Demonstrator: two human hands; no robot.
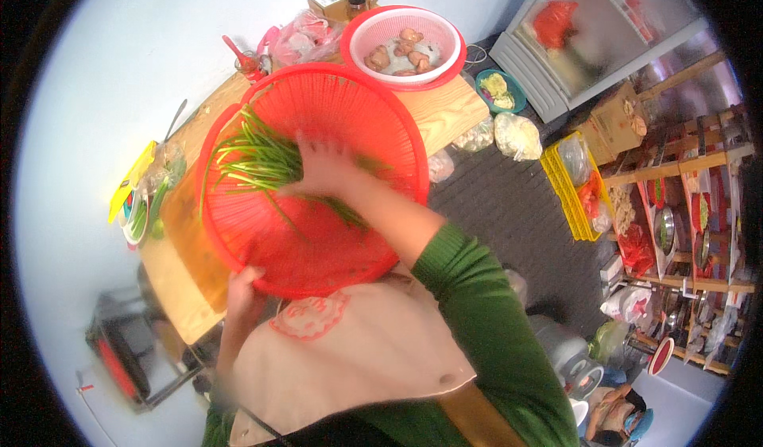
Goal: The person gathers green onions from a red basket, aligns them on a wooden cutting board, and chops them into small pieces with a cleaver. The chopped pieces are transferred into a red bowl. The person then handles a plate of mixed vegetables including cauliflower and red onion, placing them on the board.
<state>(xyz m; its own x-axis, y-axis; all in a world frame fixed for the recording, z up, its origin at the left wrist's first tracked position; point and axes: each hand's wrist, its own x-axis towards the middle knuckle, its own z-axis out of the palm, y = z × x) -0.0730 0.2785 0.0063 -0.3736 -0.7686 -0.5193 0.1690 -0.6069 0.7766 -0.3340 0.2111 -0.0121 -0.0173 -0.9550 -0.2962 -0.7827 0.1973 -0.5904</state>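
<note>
A large red plastic basket (pixel 334 89) is tilted in front of me, its lower rim close to my light apron (pixel 351 351). My left hand (pixel 241 289) grips the lower left rim. Inside the basket, my right hand (pixel 322 164) lies spread over a bunch of long green stalks (pixel 259 158), perhaps scallions or chives. It is blurred, and whether its fingers close on any stalks cannot be told. The stalks fan out to the left, with more below and to the right of the hand. The basket's upper part overlaps the wooden table (pixel 450 110).
Behind the basket stands a white colander (pixel 456 47) with several brown lumps. A cutting board (pixel 185 238) and a bowl of greens (pixel 136 223) are at left. Right are a yellow crate (pixel 560 191), a glass-door refrigerator (pixel 530 77), shelves and a gas cylinder (pixel 560 345); a person sits at lower right.
</note>
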